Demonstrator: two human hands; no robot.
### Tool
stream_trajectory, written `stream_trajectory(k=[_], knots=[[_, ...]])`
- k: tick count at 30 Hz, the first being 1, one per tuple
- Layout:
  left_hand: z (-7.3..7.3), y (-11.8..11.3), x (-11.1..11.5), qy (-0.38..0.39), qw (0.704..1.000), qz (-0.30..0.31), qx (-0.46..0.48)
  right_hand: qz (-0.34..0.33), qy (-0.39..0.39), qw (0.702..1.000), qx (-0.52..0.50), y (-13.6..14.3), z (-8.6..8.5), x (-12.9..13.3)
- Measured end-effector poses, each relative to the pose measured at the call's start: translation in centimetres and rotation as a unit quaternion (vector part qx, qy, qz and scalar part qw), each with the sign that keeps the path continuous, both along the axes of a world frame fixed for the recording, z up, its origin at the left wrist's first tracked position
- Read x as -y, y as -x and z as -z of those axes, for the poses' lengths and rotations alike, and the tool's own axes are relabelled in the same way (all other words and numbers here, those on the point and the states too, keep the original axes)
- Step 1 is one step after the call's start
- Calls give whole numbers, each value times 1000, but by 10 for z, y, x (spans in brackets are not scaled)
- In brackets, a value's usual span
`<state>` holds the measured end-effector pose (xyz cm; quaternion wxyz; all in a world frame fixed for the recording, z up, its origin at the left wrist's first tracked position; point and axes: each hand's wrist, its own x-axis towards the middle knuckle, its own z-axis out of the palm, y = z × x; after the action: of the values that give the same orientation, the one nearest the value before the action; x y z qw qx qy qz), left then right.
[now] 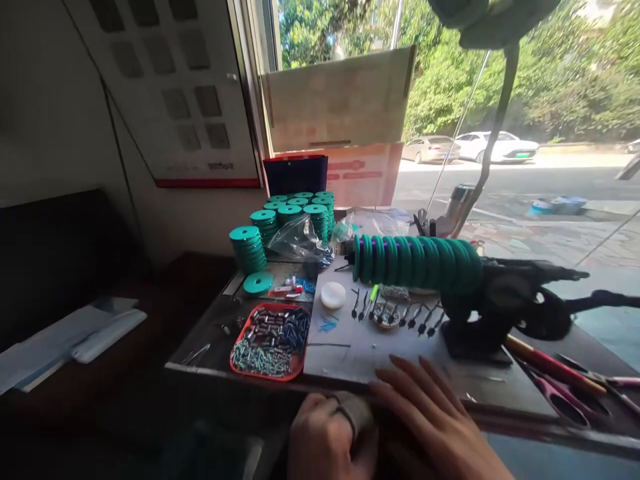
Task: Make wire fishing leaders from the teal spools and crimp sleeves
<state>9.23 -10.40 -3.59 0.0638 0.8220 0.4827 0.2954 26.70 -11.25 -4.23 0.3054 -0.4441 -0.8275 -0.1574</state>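
Note:
My left hand (333,437) is closed at the table's front edge, fingers curled, with a grey band round a finger; whether it holds anything is hidden. To its right, my right hand (435,413) lies with fingers spread over the front of the white board (345,360), nothing visible in it. Beyond the hands, small black parts (393,317) lie in a row beside a white round dish (333,295). A red-rimmed tray (270,340) of small metal pieces is at the left. Green rings (415,261) sit side by side on a black hand-cranked device (500,293).
Stacks of green spools (290,217) and a clear plastic bag (300,240) stand at the back left. Scissors (565,400) and a red-handled tool (560,363) lie at the right. A lamp arm (493,140) rises before the window.

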Motion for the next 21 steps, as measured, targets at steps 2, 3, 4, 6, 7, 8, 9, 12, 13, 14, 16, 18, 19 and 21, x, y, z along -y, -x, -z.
stream_trajectory(k=[2,3,4,6,7,8,9,12,13,14,16,18,19,21], knots=[[-1,-2,1,9,1000,-9,16,-9,17,999,-28,0,-2,-2],[-2,-2,1,9,1000,-12,23,-13,30,998,-48,0,-3,-3],[-2,-2,0,6,1000,-11,24,-18,45,996,-69,0,-4,-3],[-3,-2,-1,-11,1000,-1,19,-34,71,991,-111,2,-6,-2],[-2,-1,-2,-20,1000,8,12,-43,81,988,-128,4,-6,-1],[-2,-1,-2,-28,1000,15,4,-51,90,984,-144,7,-6,-1],[-2,0,-3,-31,999,19,-5,-57,97,981,-158,9,-6,0],[-1,0,-3,-26,999,15,-26,-68,108,974,-187,14,-6,1],[-2,0,-2,-25,999,14,-29,-67,112,973,-192,15,-7,1],[-2,0,-2,-26,999,13,-31,-65,115,973,-191,15,-8,2],[-4,-2,-1,-30,999,9,-27,-60,123,974,-183,14,-10,2],[-5,-3,-1,-28,999,-1,-21,-62,132,975,-169,13,-11,2],[-6,-4,-1,-26,999,-6,-20,-65,133,975,-167,13,-12,3],[-6,-4,-1,-23,1000,-4,-21,-70,129,974,-175,14,-12,3]])
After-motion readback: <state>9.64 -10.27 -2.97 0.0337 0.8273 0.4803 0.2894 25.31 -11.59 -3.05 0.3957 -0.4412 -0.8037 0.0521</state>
